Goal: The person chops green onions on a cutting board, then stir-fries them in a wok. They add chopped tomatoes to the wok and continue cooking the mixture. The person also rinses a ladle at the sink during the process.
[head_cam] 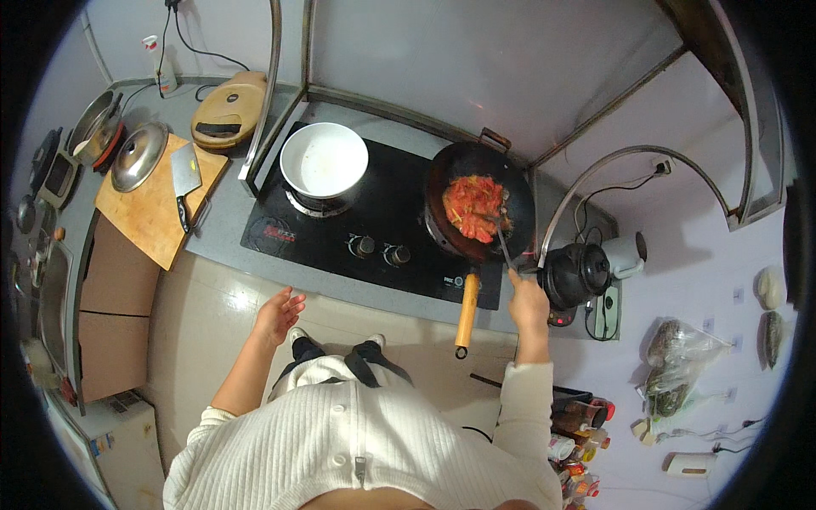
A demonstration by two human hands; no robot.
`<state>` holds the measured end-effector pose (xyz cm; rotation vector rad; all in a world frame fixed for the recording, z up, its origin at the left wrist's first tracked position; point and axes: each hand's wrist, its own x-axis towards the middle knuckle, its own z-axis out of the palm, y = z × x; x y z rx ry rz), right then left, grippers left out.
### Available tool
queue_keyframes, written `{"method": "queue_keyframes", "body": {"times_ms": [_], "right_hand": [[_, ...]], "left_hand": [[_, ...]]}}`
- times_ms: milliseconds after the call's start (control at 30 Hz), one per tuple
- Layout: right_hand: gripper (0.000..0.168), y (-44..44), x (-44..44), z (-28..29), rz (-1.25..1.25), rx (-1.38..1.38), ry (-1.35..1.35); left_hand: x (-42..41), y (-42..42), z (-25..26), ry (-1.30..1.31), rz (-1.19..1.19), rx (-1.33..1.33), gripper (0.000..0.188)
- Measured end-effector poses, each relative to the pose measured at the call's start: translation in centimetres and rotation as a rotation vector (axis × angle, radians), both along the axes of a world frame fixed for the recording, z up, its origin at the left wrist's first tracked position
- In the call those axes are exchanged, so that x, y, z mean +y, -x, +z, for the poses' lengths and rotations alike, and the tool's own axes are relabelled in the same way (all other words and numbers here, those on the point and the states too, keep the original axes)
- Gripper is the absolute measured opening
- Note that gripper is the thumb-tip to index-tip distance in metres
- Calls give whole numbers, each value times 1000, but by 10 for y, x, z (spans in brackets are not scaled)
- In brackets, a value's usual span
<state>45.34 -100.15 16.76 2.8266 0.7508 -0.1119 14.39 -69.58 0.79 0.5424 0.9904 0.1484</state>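
My right hand [528,298] grips the handle of a metal spatula [505,247], whose blade is sunk in the food and mostly hidden. Chopped red food, which looks like tomato [473,203], lies in a dark wok [519,191] on the right burner. The wok's wooden handle [468,306] points toward me, left of my right hand and not held. My left hand [278,315] hovers in front of the counter edge with fingers apart and nothing in it. A white bowl [324,159] rests over the left burner of the black gas hob [389,185].
A cutting board [140,223] at left carries a cleaver [185,172] and a metal lid [139,156]. Behind it sits a yellow electric grill [231,108]. A black pot [574,274] stands close to my right hand. Curved metal bars [612,153] rise beside the hob. Bottles [577,446] stand low at right.
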Motion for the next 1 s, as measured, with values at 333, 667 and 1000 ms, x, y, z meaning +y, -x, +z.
{"method": "queue_keyframes", "body": {"times_ms": [333, 667, 1000], "right_hand": [[48, 9, 0, -10, -82, 80, -273], [46, -17, 32, -15, -113, -7, -303], [48, 6, 26, -15, -56, 50, -53]], "left_hand": [[1, 4, 0, -18, 7, 63, 43], [0, 2, -2, -18, -2, 39, 44], [1, 12, -7, -42, 68, 37, 44]]}}
